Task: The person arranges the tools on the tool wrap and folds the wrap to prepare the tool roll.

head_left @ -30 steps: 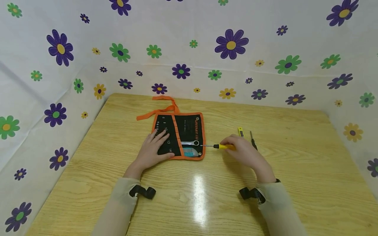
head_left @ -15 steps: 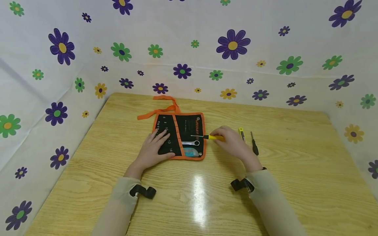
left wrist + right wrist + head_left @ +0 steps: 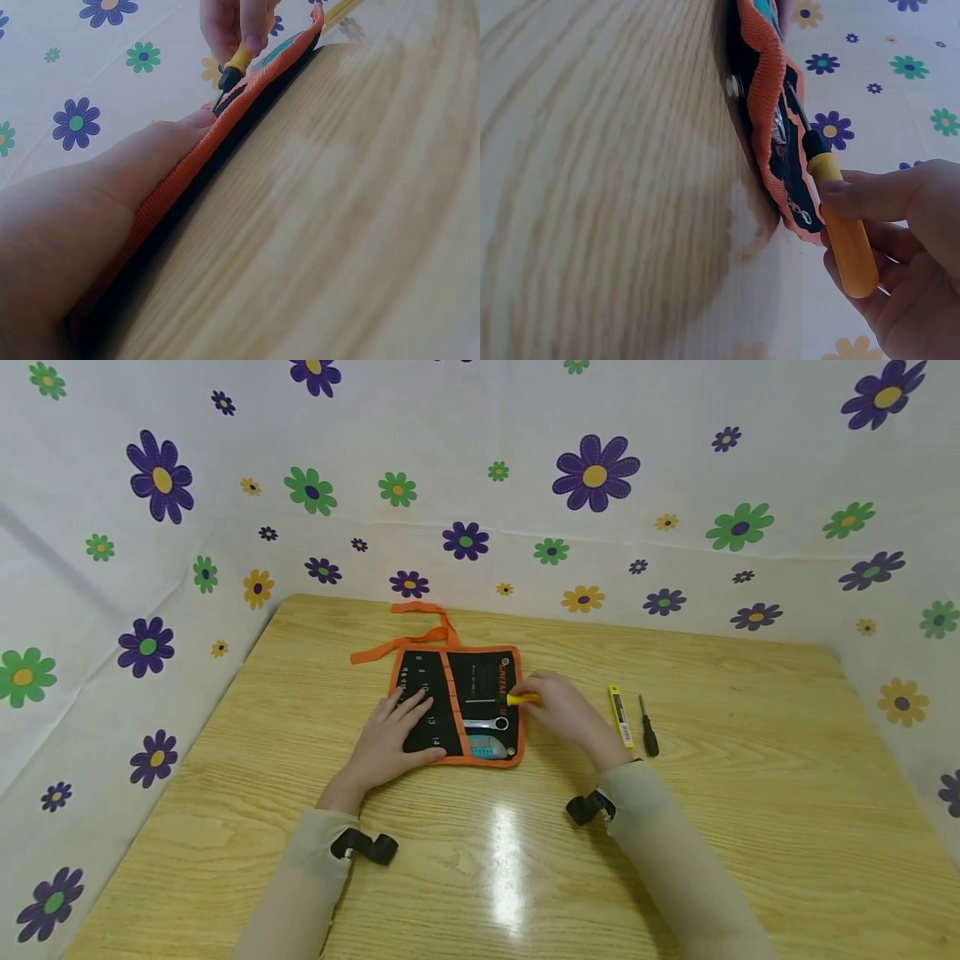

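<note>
A black tool pouch (image 3: 482, 673) with orange trim lies unrolled on the table, its pockets marked with numbers. My left hand (image 3: 390, 727) rests flat on its left part, fingers spread. Over the right part, my right hand (image 3: 558, 706) pinches a screwdriver by its yellow handle (image 3: 844, 232); the thin shaft (image 3: 482, 701) points left toward the pocket edge. In the right wrist view the thumb lies along the handle. Below the shaft, a wrench (image 3: 487, 724) and a teal utility knife (image 3: 487, 747) stick out of their pockets.
To the right of my right hand lie a yellow blade case (image 3: 621, 718) and a black-handled screwdriver (image 3: 648, 733) on the wooden table (image 3: 750, 777). Orange ties (image 3: 401, 646) trail from the pouch's back edge. Behind hangs a white flowered cloth (image 3: 510, 443).
My right hand has carried the yellow screwdriver left and slightly back, from beside the pouch to over its right part. The left hand stays in place on the pouch.
</note>
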A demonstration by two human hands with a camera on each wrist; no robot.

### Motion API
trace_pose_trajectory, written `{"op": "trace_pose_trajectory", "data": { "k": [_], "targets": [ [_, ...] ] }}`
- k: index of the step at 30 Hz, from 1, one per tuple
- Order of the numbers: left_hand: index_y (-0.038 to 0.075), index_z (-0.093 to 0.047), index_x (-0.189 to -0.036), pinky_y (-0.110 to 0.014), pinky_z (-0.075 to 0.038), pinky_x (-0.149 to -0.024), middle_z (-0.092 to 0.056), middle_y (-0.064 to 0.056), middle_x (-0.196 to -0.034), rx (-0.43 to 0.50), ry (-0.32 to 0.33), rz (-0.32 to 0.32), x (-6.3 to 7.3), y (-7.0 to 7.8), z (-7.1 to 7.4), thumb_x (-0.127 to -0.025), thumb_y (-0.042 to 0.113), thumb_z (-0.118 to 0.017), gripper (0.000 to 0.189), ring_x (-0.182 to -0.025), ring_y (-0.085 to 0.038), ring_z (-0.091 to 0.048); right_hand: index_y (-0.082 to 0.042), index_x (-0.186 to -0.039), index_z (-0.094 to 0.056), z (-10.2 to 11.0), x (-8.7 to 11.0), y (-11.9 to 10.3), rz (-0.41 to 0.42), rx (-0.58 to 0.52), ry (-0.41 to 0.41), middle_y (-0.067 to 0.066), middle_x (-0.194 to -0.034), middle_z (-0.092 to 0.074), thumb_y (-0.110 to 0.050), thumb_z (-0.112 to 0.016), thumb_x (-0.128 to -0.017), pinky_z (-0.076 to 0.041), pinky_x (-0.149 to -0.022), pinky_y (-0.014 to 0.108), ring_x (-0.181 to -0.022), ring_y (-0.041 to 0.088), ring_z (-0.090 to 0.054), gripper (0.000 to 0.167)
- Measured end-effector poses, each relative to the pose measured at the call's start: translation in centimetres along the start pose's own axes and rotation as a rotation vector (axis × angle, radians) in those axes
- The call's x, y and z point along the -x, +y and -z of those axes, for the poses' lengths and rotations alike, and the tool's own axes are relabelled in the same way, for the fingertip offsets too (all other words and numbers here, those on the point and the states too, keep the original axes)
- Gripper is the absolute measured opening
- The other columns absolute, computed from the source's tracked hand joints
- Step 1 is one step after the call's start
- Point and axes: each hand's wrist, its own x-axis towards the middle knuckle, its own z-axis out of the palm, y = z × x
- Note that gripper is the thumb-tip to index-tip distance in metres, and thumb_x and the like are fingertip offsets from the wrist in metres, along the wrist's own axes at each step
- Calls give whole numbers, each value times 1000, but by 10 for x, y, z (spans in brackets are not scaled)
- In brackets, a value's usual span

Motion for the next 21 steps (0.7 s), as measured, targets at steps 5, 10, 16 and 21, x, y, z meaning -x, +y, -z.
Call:
{"op": "trace_pose_trajectory", "data": {
  "k": [5,10,16,21],
  "targets": [
    [19,-31,-151,-46,-1,-116,-22,0,-157,-4,10,-7,-1,-1,-1,-82,64,-61,88,-145,-30,-5,-5,-108,-71,-5,-6,0,19,-5,-23,10,-108,-64,-1,-65,-89,-48,-90,41,-103,26,-58,20],
    [18,-33,-151,-46,-1,-116,-23,-1,-157,0,15,-13,-2,-1,-1,-82,64,-62,88,-145,-31,-5,-4,-108,-71,-8,-10,-2,37,-3,-39,11,-109,-64,-1,-65,-90,-49,-90,40,-103,27,-58,20],
    [17,-33,-151,-45,-1,-116,-23,-1,-157,-2,13,-9,-2,-1,1,-82,63,-62,87,-145,-30,-4,-4,-109,-71,-11,-16,-5,72,17,-51,10,-108,-65,-2,-65,-89,-50,-86,38,-99,25,-59,21],
    [17,-34,-150,-46,-1,-116,-23,-1,-157,8,13,-4,-1,0,2,-82,63,-62,87,-145,-30,-4,-4,-109,-71,-15,-22,-8,119,25,-62,11,-106,-64,-1,-66,-89,-50,-87,38,-100,27,-59,21]
  ]
}}
